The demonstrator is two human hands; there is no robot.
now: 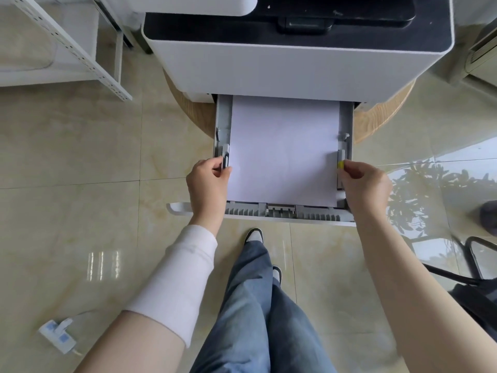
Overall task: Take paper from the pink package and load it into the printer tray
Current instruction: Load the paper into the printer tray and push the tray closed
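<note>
The white printer [295, 65] stands on a round wooden table, with its grey paper tray [290, 212] pulled out toward me. A stack of white paper [283, 152] lies flat inside the tray. My left hand [207, 184] pinches the grey side guide [225, 157] at the tray's left edge. My right hand [365, 184] pinches the right side guide [341, 164], which has a yellow tab, against the paper's edge. The pink package is not in view.
A white metal shelf rack [72, 49] stands at the upper left. A white power strip [57, 336] lies on the tiled floor at the lower left. A black chair [473, 286] sits at the right. My legs and shoes are below the tray.
</note>
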